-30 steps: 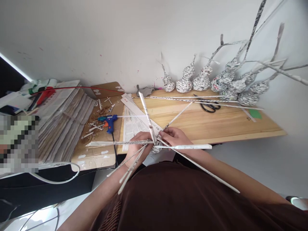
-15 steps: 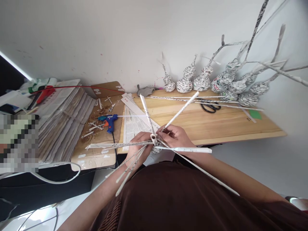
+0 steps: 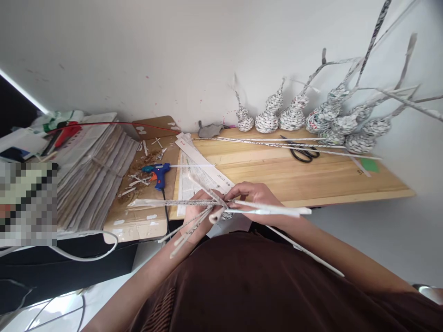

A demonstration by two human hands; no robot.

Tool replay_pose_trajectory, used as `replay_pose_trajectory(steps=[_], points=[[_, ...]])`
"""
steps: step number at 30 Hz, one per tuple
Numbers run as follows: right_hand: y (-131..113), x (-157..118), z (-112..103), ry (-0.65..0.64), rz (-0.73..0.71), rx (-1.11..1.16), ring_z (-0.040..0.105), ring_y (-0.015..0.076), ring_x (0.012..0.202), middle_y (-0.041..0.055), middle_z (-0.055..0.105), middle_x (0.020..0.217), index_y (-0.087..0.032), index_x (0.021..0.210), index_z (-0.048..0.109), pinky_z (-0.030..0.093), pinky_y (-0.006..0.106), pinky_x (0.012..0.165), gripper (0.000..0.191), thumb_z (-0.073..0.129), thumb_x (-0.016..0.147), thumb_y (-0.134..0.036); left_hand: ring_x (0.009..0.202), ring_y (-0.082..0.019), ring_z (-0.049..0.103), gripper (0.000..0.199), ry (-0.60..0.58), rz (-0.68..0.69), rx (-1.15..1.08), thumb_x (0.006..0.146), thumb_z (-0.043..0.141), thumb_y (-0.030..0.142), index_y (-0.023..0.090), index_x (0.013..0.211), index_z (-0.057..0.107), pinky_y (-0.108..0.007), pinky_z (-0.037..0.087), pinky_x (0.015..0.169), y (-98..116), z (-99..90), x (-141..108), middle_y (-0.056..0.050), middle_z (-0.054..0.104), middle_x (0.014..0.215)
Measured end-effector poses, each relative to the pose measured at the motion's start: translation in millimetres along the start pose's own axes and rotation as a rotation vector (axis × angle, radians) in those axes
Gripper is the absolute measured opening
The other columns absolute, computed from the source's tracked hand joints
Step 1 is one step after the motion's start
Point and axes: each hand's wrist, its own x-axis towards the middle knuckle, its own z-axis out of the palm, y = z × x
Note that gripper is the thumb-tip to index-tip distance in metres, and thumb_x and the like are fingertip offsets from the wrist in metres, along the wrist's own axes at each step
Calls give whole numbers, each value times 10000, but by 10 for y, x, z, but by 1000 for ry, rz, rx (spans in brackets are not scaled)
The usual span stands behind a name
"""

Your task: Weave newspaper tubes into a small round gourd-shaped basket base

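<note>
Between my hands, close to my body, is a small woven newspaper piece (image 3: 227, 215), mostly hidden by my fingers. Several rolled paper sticks (image 3: 187, 203) spread out from its top to the left, the right and toward me. My left hand (image 3: 198, 212) is closed around the left side of the piece, beneath the sticks. On the other side, my right hand (image 3: 254, 196) has its fingers bent and pinched at the base of the sticks. One long paper stick (image 3: 308, 251) runs out under my right forearm.
Several gourd-shaped woven paper pieces (image 3: 266, 121) stand along the wall. Black scissors (image 3: 302, 154) and long paper sticks lie on the wooden table (image 3: 346, 180). A blue glue gun (image 3: 159, 175) rests on cardboard at left, near a tall newspaper stack (image 3: 107, 184).
The stick that pointed up and right now lies flat to the right. The upright one leans further left, and the thick hollow one tips toward me. Both hands stay at the weave.
</note>
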Motion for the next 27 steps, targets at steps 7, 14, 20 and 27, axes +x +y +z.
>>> replay_pose_trajectory(steps=[7,14,20,27], points=[[-62,-91,-86,-65,-19,-166,657,137,758,33,732,966,-196,977,714,511,251,711,191,654,805,-140,864,-188,706,122,10,45,-47,870,641,186,210,933,743,-310,558,816,50,-27,49,-27,765,891],[100,-148,-106,-15,-125,-315,652,165,813,43,710,937,-202,950,671,510,277,724,111,658,843,-176,828,-189,681,138,1,102,12,840,608,129,199,829,726,-303,550,777,57,-29,78,-27,739,813],[215,-98,-183,-49,-399,-520,615,228,898,78,719,933,-234,1001,738,511,385,813,190,584,912,-168,839,-194,674,138,39,105,5,824,583,101,187,795,687,-319,546,798,89,-15,88,-36,729,820],[181,-19,1,120,-393,-401,666,210,905,69,744,956,-238,950,764,521,346,821,215,584,895,-134,742,-204,686,37,112,9,38,803,622,145,178,795,637,-312,534,691,96,17,72,-39,705,759]])
